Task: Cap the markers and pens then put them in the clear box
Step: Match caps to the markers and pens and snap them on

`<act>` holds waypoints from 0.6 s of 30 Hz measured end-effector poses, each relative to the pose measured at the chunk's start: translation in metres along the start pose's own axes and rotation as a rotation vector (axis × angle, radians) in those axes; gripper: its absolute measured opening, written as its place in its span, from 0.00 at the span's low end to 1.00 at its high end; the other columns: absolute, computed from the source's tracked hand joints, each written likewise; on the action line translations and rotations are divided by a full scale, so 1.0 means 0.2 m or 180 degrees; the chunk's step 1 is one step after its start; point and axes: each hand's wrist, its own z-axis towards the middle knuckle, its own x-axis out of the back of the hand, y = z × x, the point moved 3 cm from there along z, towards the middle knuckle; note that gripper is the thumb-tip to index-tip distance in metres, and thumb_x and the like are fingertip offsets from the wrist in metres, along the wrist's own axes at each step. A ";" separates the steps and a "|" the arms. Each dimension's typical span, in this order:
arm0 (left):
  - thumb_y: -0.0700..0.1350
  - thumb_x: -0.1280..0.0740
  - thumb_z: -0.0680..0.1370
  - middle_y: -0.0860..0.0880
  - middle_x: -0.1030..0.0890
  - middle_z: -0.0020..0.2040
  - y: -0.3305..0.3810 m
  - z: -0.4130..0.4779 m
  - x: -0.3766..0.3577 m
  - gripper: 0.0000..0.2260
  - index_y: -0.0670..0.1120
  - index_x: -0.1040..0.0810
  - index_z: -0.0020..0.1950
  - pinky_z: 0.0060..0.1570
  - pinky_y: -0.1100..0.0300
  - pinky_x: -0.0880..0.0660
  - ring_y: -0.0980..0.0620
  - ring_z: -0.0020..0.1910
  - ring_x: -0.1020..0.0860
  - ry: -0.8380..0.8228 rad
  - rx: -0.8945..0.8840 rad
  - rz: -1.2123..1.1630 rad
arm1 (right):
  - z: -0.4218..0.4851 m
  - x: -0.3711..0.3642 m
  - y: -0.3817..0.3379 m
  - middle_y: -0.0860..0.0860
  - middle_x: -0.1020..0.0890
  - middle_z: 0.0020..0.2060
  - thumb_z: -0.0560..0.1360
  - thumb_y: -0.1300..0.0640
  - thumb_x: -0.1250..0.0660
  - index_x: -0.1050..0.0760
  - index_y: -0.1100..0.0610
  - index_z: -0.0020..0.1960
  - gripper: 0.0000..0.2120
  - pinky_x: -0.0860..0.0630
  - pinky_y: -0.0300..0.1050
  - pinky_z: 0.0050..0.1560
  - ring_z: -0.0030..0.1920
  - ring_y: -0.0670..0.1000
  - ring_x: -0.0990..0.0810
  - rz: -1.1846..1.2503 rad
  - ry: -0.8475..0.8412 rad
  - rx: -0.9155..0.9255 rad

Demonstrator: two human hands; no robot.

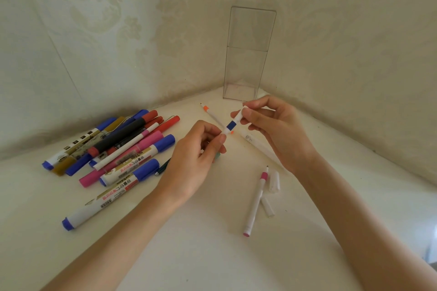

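White slim pen with a blue band (230,124): my left hand (194,160) pinches its lower end, my right hand (279,132) its upper, over the bench (212,255).

Box (248,54): clear glossy plastic. Markers (113,149): smooth plastic barrels, printed labels (a few with metal clips). Table (212,243): matt off-white. Wall (118,19): matt paper with raised damask pattern.

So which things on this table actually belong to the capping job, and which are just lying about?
Part of the job: blue-banded pen, pinched by left hand and right hand; uncapped orange pen; uncapped pink pen; two loose white caps; pile of markers; clear box.
Just there: white table; patterned wall.
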 end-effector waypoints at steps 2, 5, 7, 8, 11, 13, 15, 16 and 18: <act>0.46 0.38 0.77 0.51 0.19 0.39 0.00 -0.01 0.01 0.04 0.46 0.27 0.48 0.36 0.73 0.30 0.62 0.37 0.23 0.0107 -0.0039 0.0025 | -0.01 -0.02 0.01 0.59 0.15 0.43 0.73 0.63 0.32 0.24 0.60 0.42 0.02 0.24 0.41 0.44 0.40 0.50 0.20 -0.0078 0.0108 0.0087; 0.44 0.37 0.77 0.51 0.20 0.38 0.01 -0.01 0.01 0.03 0.45 0.27 0.46 0.37 0.73 0.29 0.61 0.38 0.23 0.0203 -0.0083 0.0001 | -0.01 -0.04 0.02 0.63 0.16 0.44 0.73 0.63 0.31 0.23 0.63 0.43 0.03 0.23 0.45 0.48 0.40 0.51 0.19 -0.0095 0.0242 0.0212; 0.43 0.37 0.77 0.50 0.20 0.37 0.02 -0.01 0.01 0.04 0.43 0.26 0.46 0.35 0.73 0.30 0.61 0.35 0.23 0.0216 -0.0052 -0.0075 | -0.01 -0.04 0.02 0.62 0.16 0.44 0.72 0.64 0.31 0.23 0.63 0.42 0.02 0.23 0.45 0.49 0.41 0.53 0.18 -0.0052 0.0293 0.0294; 0.43 0.37 0.77 0.49 0.21 0.36 0.02 0.00 0.01 0.04 0.43 0.26 0.46 0.33 0.73 0.30 0.62 0.32 0.24 0.0207 -0.0002 -0.0149 | -0.01 -0.05 0.01 0.62 0.16 0.44 0.72 0.64 0.31 0.23 0.63 0.42 0.02 0.23 0.45 0.50 0.41 0.55 0.18 -0.0057 0.0293 0.0317; 0.41 0.37 0.77 0.47 0.21 0.35 0.02 0.00 0.01 0.03 0.43 0.26 0.44 0.28 0.74 0.34 0.63 0.26 0.27 0.0113 0.0231 -0.0384 | -0.02 -0.05 0.01 0.59 0.16 0.40 0.72 0.64 0.31 0.23 0.62 0.41 0.02 0.22 0.45 0.51 0.39 0.51 0.19 -0.0153 0.0231 0.0282; 0.42 0.37 0.77 0.47 0.20 0.36 0.02 0.01 0.01 0.03 0.43 0.26 0.45 0.27 0.73 0.34 0.63 0.26 0.27 0.0075 0.0407 -0.0349 | -0.01 -0.04 0.00 0.54 0.16 0.38 0.73 0.63 0.31 0.22 0.60 0.41 0.03 0.23 0.40 0.48 0.38 0.46 0.19 -0.0482 0.0171 0.0267; 0.44 0.37 0.78 0.50 0.19 0.38 0.02 0.00 0.00 0.03 0.45 0.27 0.47 0.29 0.71 0.33 0.62 0.27 0.25 -0.0001 0.0575 -0.0045 | -0.01 0.00 -0.01 0.48 0.16 0.39 0.73 0.61 0.31 0.20 0.57 0.43 0.02 0.26 0.29 0.44 0.38 0.41 0.20 -0.1176 0.0109 0.0208; 0.45 0.37 0.78 0.51 0.19 0.39 0.02 0.00 -0.01 0.03 0.45 0.27 0.48 0.31 0.68 0.31 0.61 0.30 0.24 -0.0048 0.0593 0.0246 | -0.01 0.02 -0.01 0.46 0.17 0.40 0.74 0.60 0.32 0.20 0.56 0.45 0.03 0.28 0.25 0.42 0.39 0.40 0.21 -0.1606 0.0071 0.0181; 0.43 0.37 0.77 0.52 0.22 0.45 0.03 -0.03 -0.02 0.04 0.47 0.29 0.51 0.37 0.63 0.27 0.57 0.40 0.22 -0.0095 0.0379 0.1078 | -0.03 0.09 -0.02 0.46 0.19 0.43 0.74 0.58 0.34 0.20 0.54 0.51 0.07 0.30 0.26 0.41 0.41 0.39 0.23 -0.2246 0.0068 0.0150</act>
